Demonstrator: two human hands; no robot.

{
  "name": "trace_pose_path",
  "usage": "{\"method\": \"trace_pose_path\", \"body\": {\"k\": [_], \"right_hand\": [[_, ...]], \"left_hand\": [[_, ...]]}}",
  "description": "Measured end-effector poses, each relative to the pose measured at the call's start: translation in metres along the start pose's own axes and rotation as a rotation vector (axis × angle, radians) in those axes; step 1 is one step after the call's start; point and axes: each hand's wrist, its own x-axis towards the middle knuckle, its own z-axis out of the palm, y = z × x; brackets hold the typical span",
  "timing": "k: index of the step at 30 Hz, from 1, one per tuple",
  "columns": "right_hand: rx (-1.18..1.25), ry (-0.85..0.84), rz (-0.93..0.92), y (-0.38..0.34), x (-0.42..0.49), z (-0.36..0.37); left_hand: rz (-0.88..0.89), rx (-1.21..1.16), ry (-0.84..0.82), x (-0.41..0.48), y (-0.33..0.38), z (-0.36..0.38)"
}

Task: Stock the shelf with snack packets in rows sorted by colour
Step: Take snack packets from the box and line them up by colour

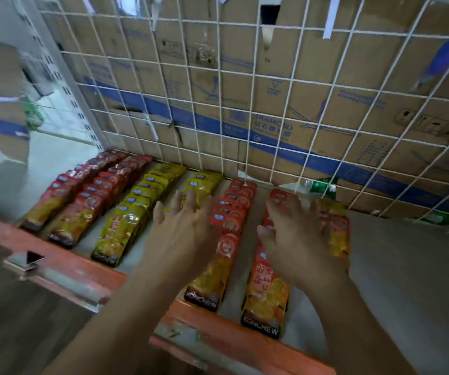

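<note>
Snack packets lie in rows on the shelf [396, 266]. Two dark red rows [82, 196] fill the left, then two yellow rows [134, 209], then two orange-red rows [228, 215]. My left hand [185, 234] hovers with spread fingers over the second yellow row, covering its front packets. Over the rightmost orange-red row [269, 290] my right hand [296, 239] is spread flat, fingers straight. Neither hand holds anything. A few loose orange-red and yellow packets [337, 228] lie just right of my right hand.
A white wire grid [245, 104] backs the shelf, with cardboard boxes [285, 77] behind it. An orange front rail [196, 320] edges the shelf. Green packets [320, 186] sit at the back right corner. Bare shelf surface lies to the right.
</note>
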Motion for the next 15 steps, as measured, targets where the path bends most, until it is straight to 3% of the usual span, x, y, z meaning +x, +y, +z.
{"method": "trace_pose_path", "body": {"k": [15], "right_hand": [[-0.133, -0.063, -0.158, -0.232, -0.042, 0.059]], "left_hand": [[-0.117, -0.029, 0.089, -0.083, -0.216, -0.013]]}}
